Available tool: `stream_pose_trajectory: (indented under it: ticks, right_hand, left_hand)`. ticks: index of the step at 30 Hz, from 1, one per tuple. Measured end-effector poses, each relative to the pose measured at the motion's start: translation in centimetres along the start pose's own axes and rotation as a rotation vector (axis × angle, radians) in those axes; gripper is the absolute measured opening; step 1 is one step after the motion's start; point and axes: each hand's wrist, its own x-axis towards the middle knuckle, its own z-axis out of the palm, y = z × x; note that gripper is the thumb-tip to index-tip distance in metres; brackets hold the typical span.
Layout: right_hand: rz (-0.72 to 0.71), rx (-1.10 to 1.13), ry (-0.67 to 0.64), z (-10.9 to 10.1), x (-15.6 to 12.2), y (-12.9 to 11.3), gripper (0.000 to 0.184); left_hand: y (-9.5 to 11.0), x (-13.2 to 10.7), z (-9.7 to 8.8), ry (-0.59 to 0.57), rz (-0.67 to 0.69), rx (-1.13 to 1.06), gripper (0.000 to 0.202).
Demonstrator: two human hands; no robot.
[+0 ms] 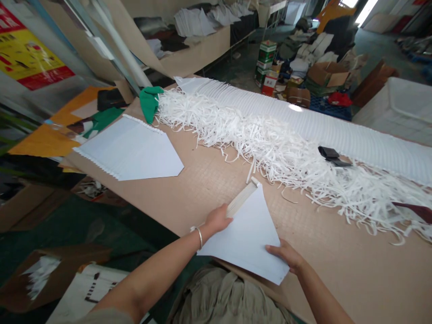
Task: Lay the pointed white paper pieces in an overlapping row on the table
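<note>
At the near edge of the brown table (209, 180), the left hand (218, 219) grips the left edge of a stack of white pointed sheets (248, 234) (tip pointing far) while the right hand (286, 255) presses flat on its near right corner, with shredded white strips (270, 148) beyond.
</note>
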Motion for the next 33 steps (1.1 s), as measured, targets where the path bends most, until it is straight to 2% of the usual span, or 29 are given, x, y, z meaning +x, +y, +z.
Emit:
stream_pose_trajectory:
  ticks: [2, 4, 6, 8, 10, 12, 14, 17, 19, 21, 24, 26, 28, 31, 33]
  right_hand:
    - [-0.071, -0.124, 0.051, 0.1, 0.7, -1.1, 0.063]
    - [-0.182, -0.237, 0.200, 0.0, 2.6, -3.0, 0.078]
    - [-0.296, -0.258, 0.306, 0.0, 5.6, -5.8, 0.096]
    - [-0.389, -0.220, 0.268, 0.3, 9.2, -9.1, 0.101]
    - [-0.428, -0.169, 0.143, 1.0, 12.8, -12.3, 0.090]
    - [-0.361, -0.118, 0.055, 2.0, 16.0, -14.8, 0.076]
    - [-0.270, -0.105, 0.044, 3.2, 18.7, -16.4, 0.065]
    - [-0.221, -0.123, 0.113, 4.9, 21.5, -17.2, 0.059]
    - [-0.215, -0.129, 0.154, 5.7, 22.7, -17.3, 0.059]
    - [-0.187, -0.147, 0.172, 6.2, 23.4, -17.5, 0.058]
    - [-0.088, -0.190, 0.093, 6.2, 23.9, -18.8, 0.053]
    - [-0.016, -0.210, 0.014, 5.9, 24.6, -20.3, 0.049]
    - [0.032, -0.225, -0.014, 5.6, 25.9, -22.0, 0.050]
    - [0.043, -0.386, 0.082, 5.7, 28.1, -23.5, 0.055]
    - [0.014, -0.537, 0.171, 5.8, 29.1, -23.3, 0.054]
  left_hand:
    - [0.3, -0.8, 0.2, 0.055, -0.009, 0.083, 0.041]
    - [0.4, -1.3, -0.1, 0.089, 0.021, 0.204, 0.037]
    - [0.3, -1.5, -0.6, 0.117, 0.067, 0.327, 0.032]
    - [0.1, -1.5, -1.2, 0.138, 0.107, 0.387, 0.029]
    - [-0.3, -1.5, -1.5, 0.162, 0.123, 0.398, 0.027]
    - [-1.0, -1.4, -1.8, 0.192, 0.109, 0.392, 0.026]
    - [-2.0, -0.9, -2.4, 0.210, 0.051, 0.364, 0.028]
    - [-5.1, 0.8, -4.5, 0.155, -0.041, 0.174, 0.043]
    - [-8.2, 2.2, -6.6, 0.046, -0.059, -0.108, 0.048]
    - [-11.8, 3.1, -8.7, -0.071, -0.076, -0.396, 0.044]
    - [-16.6, 2.4, -10.2, -0.125, -0.149, -0.598, 0.050]
    - [-18.6, 0.5, -9.3, -0.087, -0.194, -0.694, 0.057]
    - [-19.2, -1.9, -7.3, 0.011, -0.268, -0.913, 0.061]
    - [-18.3, -4.6, -3.5, 0.177, -0.401, -1.345, 0.059]
    - [-17.2, -5.4, -1.4, 0.242, -0.458, -1.459, 0.058]
